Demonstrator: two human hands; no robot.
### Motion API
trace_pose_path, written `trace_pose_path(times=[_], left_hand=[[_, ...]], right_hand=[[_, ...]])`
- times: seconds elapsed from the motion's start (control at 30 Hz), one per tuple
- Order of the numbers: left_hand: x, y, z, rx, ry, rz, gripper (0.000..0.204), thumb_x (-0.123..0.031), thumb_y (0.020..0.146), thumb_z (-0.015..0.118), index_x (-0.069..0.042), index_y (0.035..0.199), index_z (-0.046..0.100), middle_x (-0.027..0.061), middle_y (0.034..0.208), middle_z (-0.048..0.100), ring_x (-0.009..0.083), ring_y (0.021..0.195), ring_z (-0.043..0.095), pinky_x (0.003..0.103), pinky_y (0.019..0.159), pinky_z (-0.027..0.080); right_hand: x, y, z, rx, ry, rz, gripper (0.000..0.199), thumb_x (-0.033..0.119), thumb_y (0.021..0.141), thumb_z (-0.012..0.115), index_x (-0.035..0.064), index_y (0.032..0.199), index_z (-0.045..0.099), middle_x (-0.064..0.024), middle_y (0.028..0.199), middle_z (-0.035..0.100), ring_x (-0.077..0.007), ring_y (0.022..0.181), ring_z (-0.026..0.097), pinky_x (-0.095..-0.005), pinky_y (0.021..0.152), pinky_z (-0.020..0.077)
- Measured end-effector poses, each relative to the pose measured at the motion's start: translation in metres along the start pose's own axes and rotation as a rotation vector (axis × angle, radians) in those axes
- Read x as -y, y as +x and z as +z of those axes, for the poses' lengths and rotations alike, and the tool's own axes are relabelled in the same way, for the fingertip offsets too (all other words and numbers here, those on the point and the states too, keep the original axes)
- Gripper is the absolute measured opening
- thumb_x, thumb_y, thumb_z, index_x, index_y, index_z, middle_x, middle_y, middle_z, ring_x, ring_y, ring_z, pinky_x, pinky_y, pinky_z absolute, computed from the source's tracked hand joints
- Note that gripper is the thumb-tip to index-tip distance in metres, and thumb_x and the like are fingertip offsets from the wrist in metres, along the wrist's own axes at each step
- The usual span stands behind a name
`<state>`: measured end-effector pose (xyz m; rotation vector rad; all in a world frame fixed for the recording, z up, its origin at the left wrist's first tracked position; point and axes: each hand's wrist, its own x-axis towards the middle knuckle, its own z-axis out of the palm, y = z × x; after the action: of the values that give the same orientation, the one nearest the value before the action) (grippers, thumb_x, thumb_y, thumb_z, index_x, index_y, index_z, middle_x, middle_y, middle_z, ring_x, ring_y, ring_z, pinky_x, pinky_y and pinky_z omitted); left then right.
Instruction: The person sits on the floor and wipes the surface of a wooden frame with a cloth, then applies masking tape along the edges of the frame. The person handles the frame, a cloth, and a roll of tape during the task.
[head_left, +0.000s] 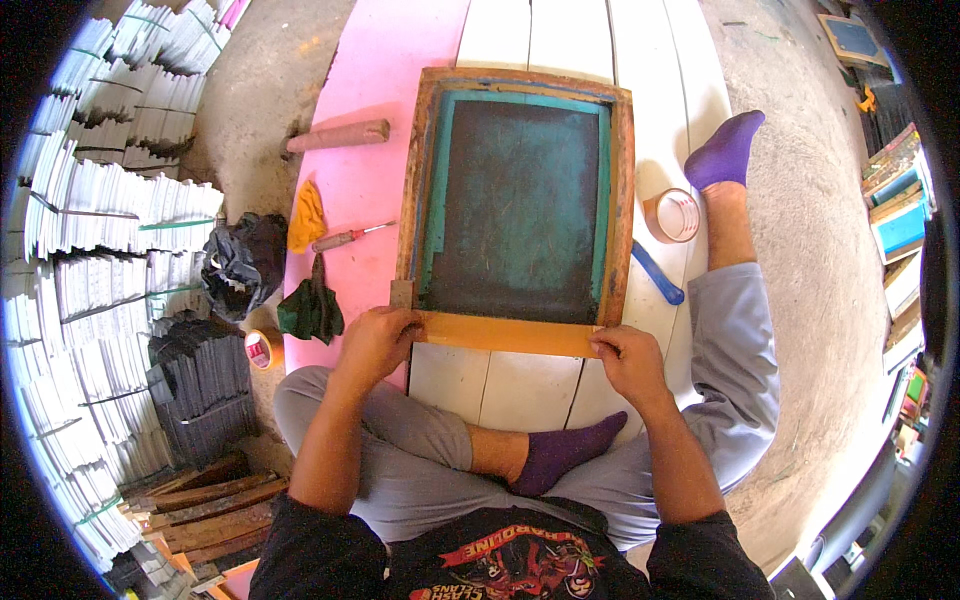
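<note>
A wooden screen-printing frame (pixel 621 200) with dark mesh (pixel 520 200) and teal borders lies flat on the white and pink boards before me. Along its near side runs a strip of brown tape (pixel 505 334), stretched straight between my hands. My left hand (pixel 385 338) pinches the strip's left end at the frame's near left corner. At the other end, the fingers of my right hand (pixel 630 362) are closed on the tape by the near right corner. Right of the frame sit a tape roll (pixel 672 215) and a blue-handled tool (pixel 657 272), perhaps a cutter.
On the pink board (pixel 375 60) lie a brown bar (pixel 340 138), a screwdriver (pixel 345 238), a yellow cloth (pixel 306 216) and a dark green cloth (pixel 311 305). Stacks of bundled paper (pixel 120 210) line the left. My socked foot (pixel 727 150) rests beyond the tape roll.
</note>
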<state>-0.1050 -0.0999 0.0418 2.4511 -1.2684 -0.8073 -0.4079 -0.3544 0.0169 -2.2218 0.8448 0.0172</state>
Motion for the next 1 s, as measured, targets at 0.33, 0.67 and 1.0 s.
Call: trace_pose_path(times=[0.33, 0.67, 1.0], left_hand=[[0.000, 0.020, 0.008, 0.072, 0.196, 0.018, 0.012, -0.013, 0.084, 0.064, -0.007, 0.091, 0.072, 0.0172, 0.091, 0.069, 0.0373, 0.085, 0.068, 0.049, 0.075, 0.055], [-0.016, 0.034, -0.005, 0.185, 0.343, 0.063, 0.011, -0.002, 0.078, 0.063, -0.001, 0.081, 0.074, 0.0201, 0.093, 0.069, 0.0379, 0.090, 0.070, 0.047, 0.075, 0.059], [-0.029, 0.039, -0.006, 0.243, 0.439, 0.151, 0.012, -0.003, 0.080, 0.063, 0.002, 0.080, 0.074, 0.0190, 0.092, 0.070, 0.0349, 0.091, 0.071, 0.043, 0.076, 0.060]], right_hand=[[0.007, 0.013, 0.009, 0.059, -0.303, -0.001, 0.017, 0.016, 0.086, 0.067, 0.0116, 0.099, 0.077, -0.0100, 0.086, 0.068, -0.0328, 0.080, 0.069, -0.0443, 0.070, 0.0553], [0.017, 0.021, 0.006, 0.111, -0.456, -0.043, 0.018, 0.016, 0.084, 0.065, 0.0135, 0.097, 0.077, -0.0085, 0.084, 0.066, -0.0308, 0.079, 0.069, -0.0443, 0.068, 0.0557], [0.024, 0.026, 0.013, 0.107, -0.592, -0.033, 0.022, 0.014, 0.083, 0.063, 0.0134, 0.097, 0.079, -0.0099, 0.086, 0.068, -0.0304, 0.081, 0.070, -0.0452, 0.067, 0.0552]])
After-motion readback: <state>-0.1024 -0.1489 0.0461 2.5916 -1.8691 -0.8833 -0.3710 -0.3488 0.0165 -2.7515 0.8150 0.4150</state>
